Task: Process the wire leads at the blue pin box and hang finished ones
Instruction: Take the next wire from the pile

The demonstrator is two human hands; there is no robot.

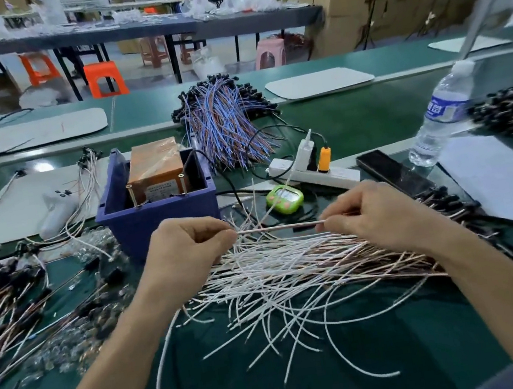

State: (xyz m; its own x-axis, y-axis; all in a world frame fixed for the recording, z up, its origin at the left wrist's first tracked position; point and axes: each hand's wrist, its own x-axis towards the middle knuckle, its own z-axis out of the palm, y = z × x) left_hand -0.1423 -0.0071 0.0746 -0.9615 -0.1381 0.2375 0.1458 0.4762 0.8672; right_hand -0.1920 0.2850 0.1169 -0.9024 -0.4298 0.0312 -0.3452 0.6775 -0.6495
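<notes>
In the head view, we hold one wire lead (279,227) stretched level between both hands, just in front of the blue pin box (159,214) and off its right front corner. Our left hand (190,246) pinches the lead's left end between thumb and curled fingers. Our right hand (379,213) pinches the other end the same way. We see nothing else in either grip.

The lead's long axis runs left to right, roughly parallel to the box's front wall. It sits above the pile of white leads (292,271) that spreads in front of the box and to its right.

The left hand is much the nearer to the box, low against its front wall; we cannot tell whether it touches. We judge that the left end is the one to go in, so the move is up and back from that grip.

An orange-wrapped block (156,172) fills most of the box. Two slim upright pins (131,195) stand at the block's front face, and a black cable (207,161) comes in over the right wall. Behind the box to the right lies a bundle of blue and brown leads (225,126). No place for hanging finished leads is in sight.
</notes>
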